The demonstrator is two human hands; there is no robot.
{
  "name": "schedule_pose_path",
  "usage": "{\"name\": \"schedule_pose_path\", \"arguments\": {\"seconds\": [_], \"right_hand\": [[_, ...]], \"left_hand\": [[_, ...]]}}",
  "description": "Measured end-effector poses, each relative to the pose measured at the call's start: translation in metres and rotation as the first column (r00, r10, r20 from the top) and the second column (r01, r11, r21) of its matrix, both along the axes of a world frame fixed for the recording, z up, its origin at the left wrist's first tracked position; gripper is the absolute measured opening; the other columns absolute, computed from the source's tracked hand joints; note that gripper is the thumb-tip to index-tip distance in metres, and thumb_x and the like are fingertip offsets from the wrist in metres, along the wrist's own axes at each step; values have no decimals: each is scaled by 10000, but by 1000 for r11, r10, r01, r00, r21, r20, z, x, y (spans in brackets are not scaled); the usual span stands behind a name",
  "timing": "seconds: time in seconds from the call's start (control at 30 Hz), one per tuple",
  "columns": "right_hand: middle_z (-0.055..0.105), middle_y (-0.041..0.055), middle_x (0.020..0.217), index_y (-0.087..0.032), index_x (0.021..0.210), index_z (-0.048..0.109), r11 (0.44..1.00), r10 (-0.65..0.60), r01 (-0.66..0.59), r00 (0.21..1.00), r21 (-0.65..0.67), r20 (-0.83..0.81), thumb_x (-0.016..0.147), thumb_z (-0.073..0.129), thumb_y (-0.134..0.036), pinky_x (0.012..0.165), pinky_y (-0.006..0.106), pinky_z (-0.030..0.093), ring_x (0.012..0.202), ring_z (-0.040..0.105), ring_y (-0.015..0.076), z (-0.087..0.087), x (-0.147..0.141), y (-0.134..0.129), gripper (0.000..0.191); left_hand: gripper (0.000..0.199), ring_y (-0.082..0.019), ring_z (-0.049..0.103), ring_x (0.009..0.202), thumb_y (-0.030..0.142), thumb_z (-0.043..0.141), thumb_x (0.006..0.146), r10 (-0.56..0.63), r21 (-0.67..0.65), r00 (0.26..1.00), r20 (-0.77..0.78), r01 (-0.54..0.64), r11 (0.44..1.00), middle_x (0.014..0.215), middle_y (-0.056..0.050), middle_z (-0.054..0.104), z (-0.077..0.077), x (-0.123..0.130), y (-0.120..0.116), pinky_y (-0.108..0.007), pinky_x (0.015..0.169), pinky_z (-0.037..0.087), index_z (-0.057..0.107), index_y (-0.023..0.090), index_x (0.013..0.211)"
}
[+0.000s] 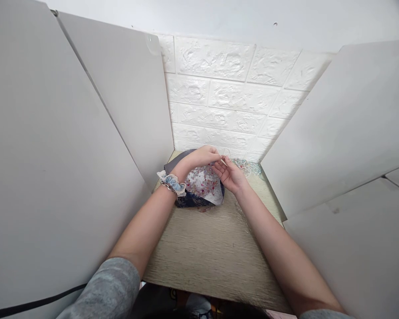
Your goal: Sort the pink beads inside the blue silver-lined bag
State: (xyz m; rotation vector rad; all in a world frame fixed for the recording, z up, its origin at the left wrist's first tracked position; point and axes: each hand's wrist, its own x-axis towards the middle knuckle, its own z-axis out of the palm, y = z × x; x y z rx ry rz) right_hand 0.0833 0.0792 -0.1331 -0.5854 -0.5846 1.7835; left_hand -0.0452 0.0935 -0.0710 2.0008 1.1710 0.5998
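Note:
A dark blue box point(194, 201) with a pale lining holds many small pink, red and clear beads point(204, 180). Over its back right part my left hand point(206, 155) is closed, its fingertips pinched together; what they hold is too small to make out. A blue and white scrunchie point(173, 182) and a chain are round that wrist. My right hand point(228, 174) is palm up at the box's right side, thumb and forefinger closed close to the left fingertips, the other fingers curled. Whatever lies between its fingertips is too small to name.
Behind my right hand, strings of clear, pink and greenish beads point(249, 167) lie at the back of the wooden table point(213, 248). White panels stand at left point(119, 88) and right point(335, 124), with a white brick-pattern wall point(219, 93) behind. A few beads lie before the box.

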Motion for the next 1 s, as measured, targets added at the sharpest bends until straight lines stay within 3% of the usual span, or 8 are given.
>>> {"name": "schedule_pose_path", "arguments": {"seconds": [1.0], "right_hand": [[633,4,677,-165,752,548,1000,-3,3,1000,-8,16,800,439,-198,669,224,511,650,603,90,2,-1,-2,124]], "left_hand": [[192,-49,267,420,312,445,630,-15,-5,1000,-3,15,1000,491,33,327,-4,-1,3,-207,395,210,411,155,526]]}}
